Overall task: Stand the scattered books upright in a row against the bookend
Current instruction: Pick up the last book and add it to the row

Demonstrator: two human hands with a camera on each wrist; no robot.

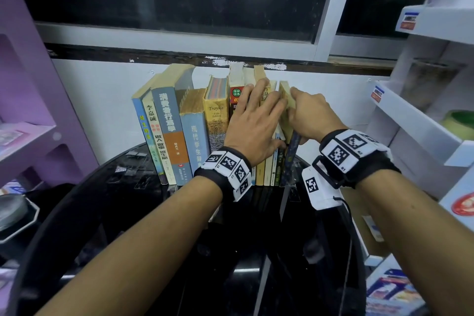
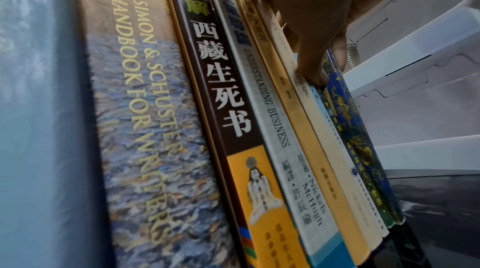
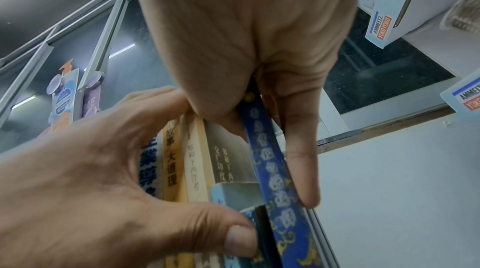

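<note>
Blue-and-gold cloth pattern marks the spine of the slim blue book [image 1: 292,154], the last volume at the right end of the row of books [image 1: 195,131] standing on the black glossy bench [image 1: 133,208]. The right hand [image 1: 311,115] pinches this volume, thumb on the inner face and fingers [image 3: 302,161] down the outer cover, and holds it tilted slightly with its foot near the bench. The left hand [image 1: 252,123] lies with straight fingers across the tops and spines of the neighbouring thin paperbacks [image 1: 266,172], while its thumb [image 3: 233,239] presses their spines just beside the blue book. Left of the hands stand thicker volumes, among them a yellow handbook [image 1: 216,120] and a pale blue dictionary [image 1: 195,141]; the leftmost books lean. No bookend can be made out in any view; it may be hidden behind the row.

Handling, as a judgement: the blue book looks thin and light, with stiff boards and a smooth cover likely to slip under a loose pinch. A hold across both covers around mid-height should steer it best. The thin paperbacks look floppy and prone to fan out or topple, so they need steady bracing until the blue book stands flush against them
</note>
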